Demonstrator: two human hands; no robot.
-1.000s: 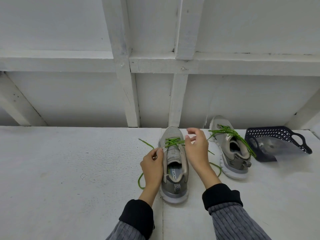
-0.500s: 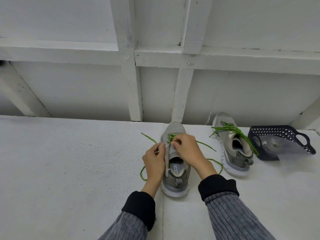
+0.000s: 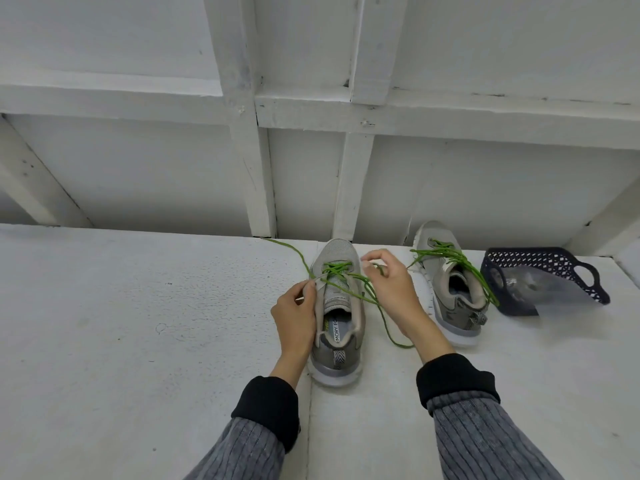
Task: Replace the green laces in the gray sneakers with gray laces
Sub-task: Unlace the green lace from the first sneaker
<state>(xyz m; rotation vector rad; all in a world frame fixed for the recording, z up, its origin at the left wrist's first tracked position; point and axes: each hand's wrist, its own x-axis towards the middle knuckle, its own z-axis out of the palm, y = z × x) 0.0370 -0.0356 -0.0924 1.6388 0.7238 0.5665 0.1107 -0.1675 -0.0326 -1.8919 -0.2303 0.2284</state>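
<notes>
Right hand (image 3: 389, 285), lifted off the tongue since a moment ago, is seen pinching the green lace (image 3: 349, 285) drawn from the near sneaker (image 3: 337, 306); left hand (image 3: 298, 313) grips its left edge. Unlacing is under way.

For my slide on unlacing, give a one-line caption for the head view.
Left hand steadies the near sneaker while the right hand pulls its green lace loose.

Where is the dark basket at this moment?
In the head view, the dark basket lies tipped on the white surface at the far right, just right of the second sneaker and close to the back wall.
</notes>
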